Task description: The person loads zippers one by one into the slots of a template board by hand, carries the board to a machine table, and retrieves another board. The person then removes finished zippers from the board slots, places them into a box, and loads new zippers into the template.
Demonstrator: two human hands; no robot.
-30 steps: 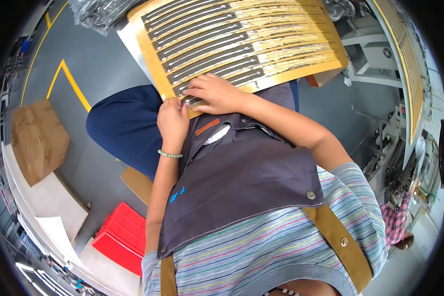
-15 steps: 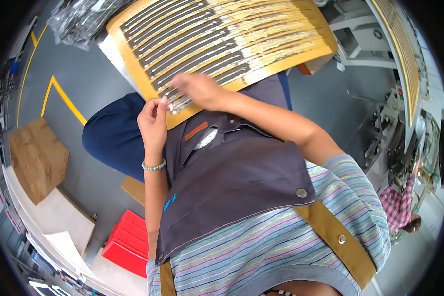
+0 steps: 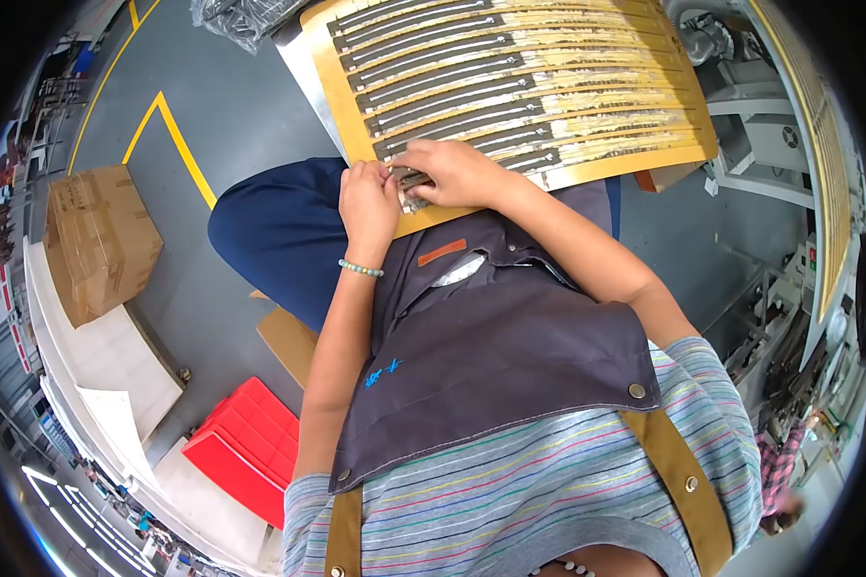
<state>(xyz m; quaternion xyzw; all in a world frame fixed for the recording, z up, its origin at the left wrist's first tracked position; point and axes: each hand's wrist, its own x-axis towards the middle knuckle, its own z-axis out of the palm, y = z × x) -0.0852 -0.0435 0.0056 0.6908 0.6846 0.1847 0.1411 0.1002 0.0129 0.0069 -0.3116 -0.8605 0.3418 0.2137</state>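
Observation:
A yellow board [image 3: 698, 135] lies tilted over my lap, with rows of dark strips [image 3: 452, 82] on its left part and whitish, patchy rows on its right. My left hand [image 3: 368, 200] is at the board's near left corner, its fingers pinched together at the end of the lowest strips. What those fingertips hold is too small to make out. Just to the right, my right hand [image 3: 452, 176] rests over the same strips with its fingers curled down onto them. The two hands are close together, and the right fingertips partly hide the strip ends.
Cardboard box [image 3: 101, 240] at left, beside a white surface [image 3: 96, 361]. A red bin [image 3: 250, 442] stands at lower left. Clear plastic wrap [image 3: 245, 17] lies at the top. On the right are a white metal frame [image 3: 765, 183] and another person [image 3: 784, 471].
The left fingers were lifted and visibly pinched half a second ago and now lie at the board's corner. My right hand, blurred before, has come down beside them. The whole view has shifted.

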